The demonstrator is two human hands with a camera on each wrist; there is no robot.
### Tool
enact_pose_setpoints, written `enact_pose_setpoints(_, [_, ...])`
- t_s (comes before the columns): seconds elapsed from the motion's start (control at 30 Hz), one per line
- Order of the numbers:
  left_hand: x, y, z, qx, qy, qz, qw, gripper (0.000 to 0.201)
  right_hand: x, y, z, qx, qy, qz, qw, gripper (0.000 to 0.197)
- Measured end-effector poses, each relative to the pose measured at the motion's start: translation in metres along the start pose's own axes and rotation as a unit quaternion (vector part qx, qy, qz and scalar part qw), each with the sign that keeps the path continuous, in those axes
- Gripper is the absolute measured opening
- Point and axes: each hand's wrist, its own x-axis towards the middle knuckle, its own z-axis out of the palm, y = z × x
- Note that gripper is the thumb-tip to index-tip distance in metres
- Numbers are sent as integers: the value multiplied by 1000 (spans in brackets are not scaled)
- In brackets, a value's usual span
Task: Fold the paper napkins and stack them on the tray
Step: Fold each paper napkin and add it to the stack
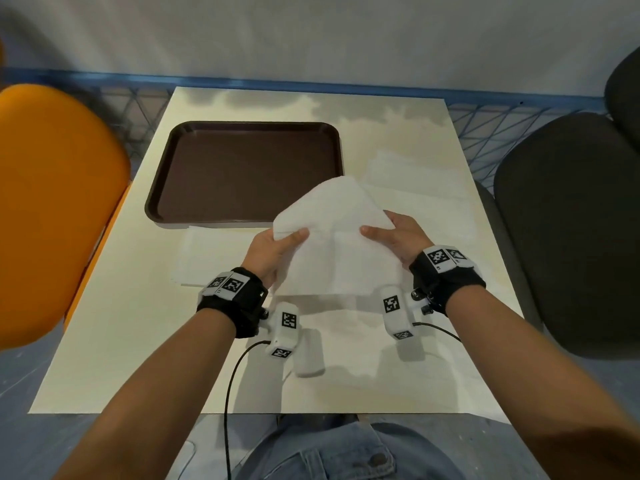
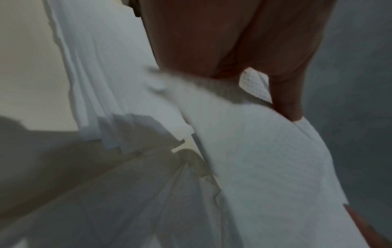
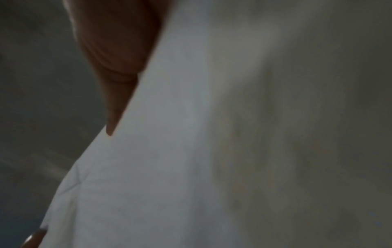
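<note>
A white paper napkin (image 1: 336, 237) is held up above the table, its far corner bent over toward the tray. My left hand (image 1: 277, 249) pinches its left edge with the thumb on top. My right hand (image 1: 394, 237) pinches the right edge the same way. The brown tray (image 1: 242, 133) lies empty at the far left of the table. The left wrist view shows the napkin (image 2: 265, 159) under my thumb (image 2: 284, 94) and a pile of flat napkins (image 2: 101, 94) below. The right wrist view shows the napkin (image 3: 159, 151) against my hand (image 3: 114, 50), blurred.
A pile of unfolded napkins (image 1: 214, 258) lies in front of the tray, under my left hand. More white napkins (image 1: 415, 181) lie right of the tray. An orange chair (image 1: 52, 202) stands at the left, a dark chair (image 1: 571, 230) at the right.
</note>
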Motion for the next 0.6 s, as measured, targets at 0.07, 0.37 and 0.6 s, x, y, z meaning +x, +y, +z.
enact_pose_setpoints(0.07, [2, 2, 1, 18, 17, 17, 1000, 23, 0, 2, -3, 23, 16, -1, 1000, 22])
enact_pose_setpoints(0.37, [3, 4, -11, 81, 2, 68, 994, 16, -3, 3, -11, 26, 79, -92, 992, 31])
enact_pose_setpoints(0.6, [-3, 11, -6, 62, -23, 34, 997, 49, -7, 10, -17, -14, 38, -78, 996, 60])
